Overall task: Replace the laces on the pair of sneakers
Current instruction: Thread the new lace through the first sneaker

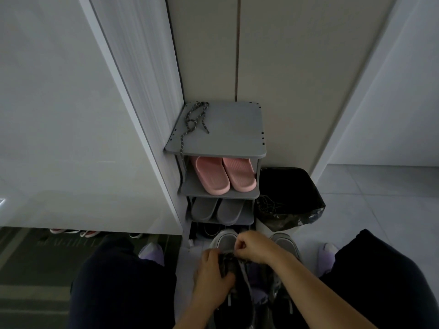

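Two dark sneakers with grey toe caps stand on the floor between my knees: the left sneaker (226, 241) and the right sneaker (286, 245). My left hand (212, 273) grips the left sneaker's upper by the tongue. My right hand (253, 245) pinches a lace at the front eyelets of that same shoe. A spare grey-and-black speckled lace (192, 119) lies coiled on the top shelf of the shoe rack (228, 138), one end hanging over the left edge.
The grey rack holds pink slippers (224, 174) and grey slippers (217, 210) on lower shelves. A bin with a black bag (288, 198) stands to its right. White cabinet panels rise on the left and behind. My knees flank the shoes.
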Motion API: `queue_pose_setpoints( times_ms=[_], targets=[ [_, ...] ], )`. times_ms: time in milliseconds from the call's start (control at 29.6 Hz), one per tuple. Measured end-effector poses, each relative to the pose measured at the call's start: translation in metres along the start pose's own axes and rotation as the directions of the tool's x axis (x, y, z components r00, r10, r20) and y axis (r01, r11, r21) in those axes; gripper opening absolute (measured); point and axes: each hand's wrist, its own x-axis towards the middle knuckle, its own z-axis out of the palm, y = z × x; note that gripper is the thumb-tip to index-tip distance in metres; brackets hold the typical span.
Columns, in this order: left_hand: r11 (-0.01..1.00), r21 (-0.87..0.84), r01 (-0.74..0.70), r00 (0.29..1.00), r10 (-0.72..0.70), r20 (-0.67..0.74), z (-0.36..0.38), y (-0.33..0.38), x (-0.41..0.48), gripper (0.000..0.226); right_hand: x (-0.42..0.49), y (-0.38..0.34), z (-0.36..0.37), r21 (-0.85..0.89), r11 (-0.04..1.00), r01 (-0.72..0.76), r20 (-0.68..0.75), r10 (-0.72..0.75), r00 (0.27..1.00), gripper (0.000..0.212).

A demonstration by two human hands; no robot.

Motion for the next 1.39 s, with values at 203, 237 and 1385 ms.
queue_pose_setpoints(
  times_ms=[203,237,1385],
  targets=[
    [0.997,0.079,-0.004,1.000,0.004,0.005,0.006,0.001,0.002,0.042,0.008,-0.010,-0.001,0.174,0.984,0.026,-0.003,-0.026,1.000,0.008],
    [0.993,0.120,-0.010,1.000,0.011,-0.007,0.007,0.003,0.002,0.040,0.008,-0.014,-0.001,0.175,0.984,0.044,-0.020,-0.041,0.999,0.007],
    [0.887,-0.457,0.068,0.944,0.091,0.317,-0.024,0.049,-0.029,0.017,-0.060,0.051,-0.048,0.872,0.489,-0.034,-0.210,0.436,0.875,0.019]
  ],
)
